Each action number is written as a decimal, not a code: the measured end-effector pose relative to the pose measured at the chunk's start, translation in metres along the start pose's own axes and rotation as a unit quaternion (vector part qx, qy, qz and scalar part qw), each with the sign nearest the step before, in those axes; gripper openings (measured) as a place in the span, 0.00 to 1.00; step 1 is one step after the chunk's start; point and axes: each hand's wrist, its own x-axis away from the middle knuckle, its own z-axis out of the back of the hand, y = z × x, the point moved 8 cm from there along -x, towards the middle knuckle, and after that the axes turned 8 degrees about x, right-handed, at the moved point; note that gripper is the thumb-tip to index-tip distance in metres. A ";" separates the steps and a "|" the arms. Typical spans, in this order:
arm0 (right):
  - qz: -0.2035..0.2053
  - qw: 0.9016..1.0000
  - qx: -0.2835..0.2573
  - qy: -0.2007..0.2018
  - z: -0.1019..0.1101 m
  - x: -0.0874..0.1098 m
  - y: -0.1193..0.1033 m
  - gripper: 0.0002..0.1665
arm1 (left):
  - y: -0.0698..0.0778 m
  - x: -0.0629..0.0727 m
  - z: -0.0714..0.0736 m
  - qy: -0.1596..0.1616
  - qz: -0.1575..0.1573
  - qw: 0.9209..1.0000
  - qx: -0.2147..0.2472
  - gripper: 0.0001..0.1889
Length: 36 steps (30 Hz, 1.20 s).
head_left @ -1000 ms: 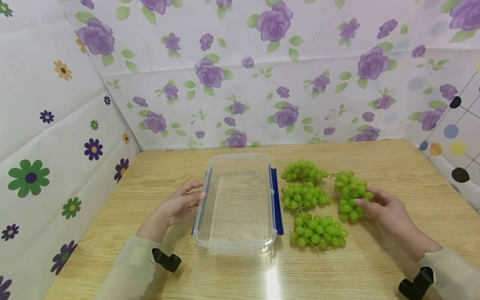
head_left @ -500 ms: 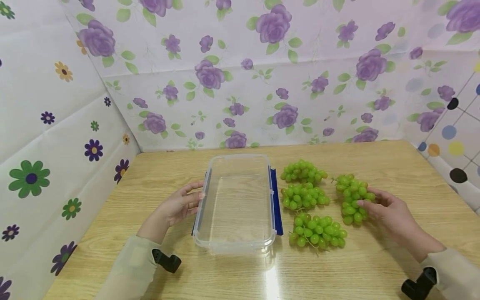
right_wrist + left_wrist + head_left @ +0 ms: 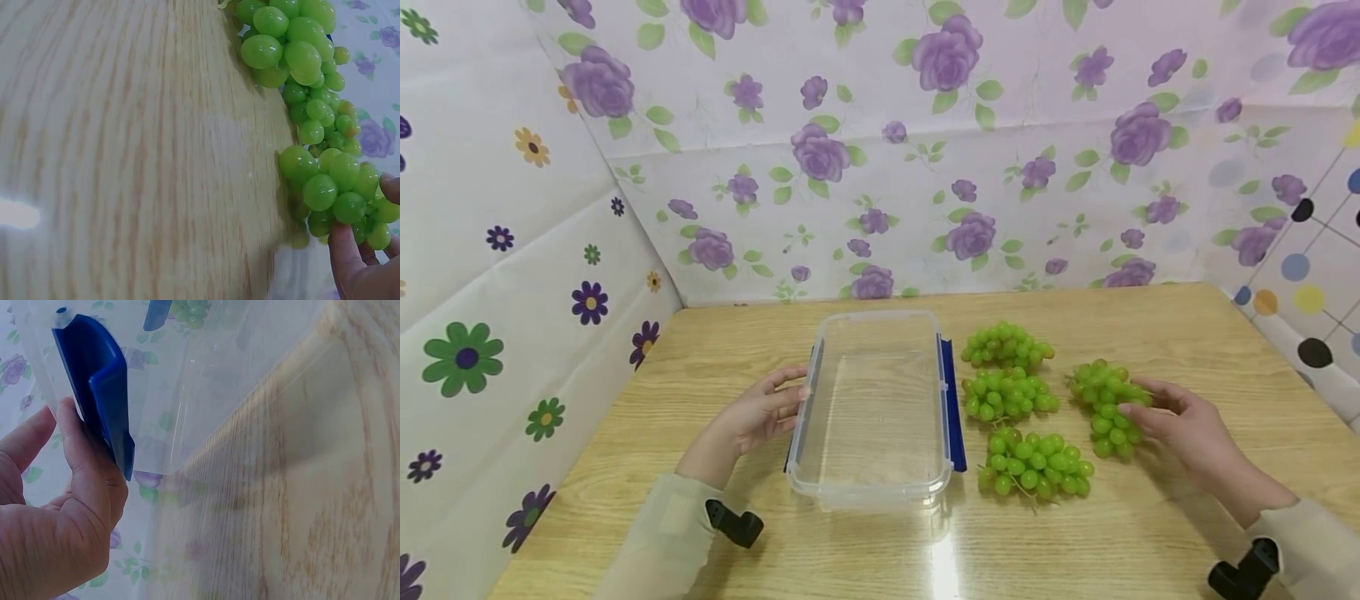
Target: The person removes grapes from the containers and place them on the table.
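Observation:
A clear plastic storage box [image 3: 880,492] without a lid on it stands mid-table, its blue side latches [image 3: 952,404] folded outward. At its left side is my left hand [image 3: 763,412], fingertips against the rim. In the left wrist view its fingers [image 3: 94,481] touch the blue latch [image 3: 106,381], with the thumb apart from them. My right hand [image 3: 1183,425] holds the right-hand bunch of green grapes [image 3: 1105,404] between thumb and fingers, close over the table. The right wrist view shows that bunch [image 3: 337,187], the fingers [image 3: 347,256] at its side.
Three more bunches lie between box and right hand: a back bunch [image 3: 1006,343], a middle bunch [image 3: 1009,393] and a front bunch [image 3: 1037,462]. The wooden table [image 3: 760,550] ends at a flowered cloth wall [image 3: 880,167] behind and another cloth [image 3: 535,333] on the left.
The right hand has shifted slightly right and toward the person; its grape bunch has moved with it, its stem drawing away from the back bunch. The left hand and box keep their places.

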 end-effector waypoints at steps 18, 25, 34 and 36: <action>0.005 0.999 0.050 0.010 0.003 -0.002 0.005 0.44 | 0.000 -0.006 -0.001 0.007 0.005 1.000 -0.011 0.33; 0.044 0.990 0.130 0.005 0.001 -0.008 -0.006 0.41 | 0.001 -0.002 0.002 0.024 0.006 0.999 -0.035 0.33; 0.064 0.980 0.187 0.004 0.003 -0.011 -0.011 0.41 | 0.009 0.000 0.005 0.040 -0.019 0.994 -0.096 0.32; 0.072 0.977 0.200 0.007 0.005 -0.011 -0.012 0.40 | 0.014 0.001 0.007 0.041 -0.031 0.992 -0.117 0.31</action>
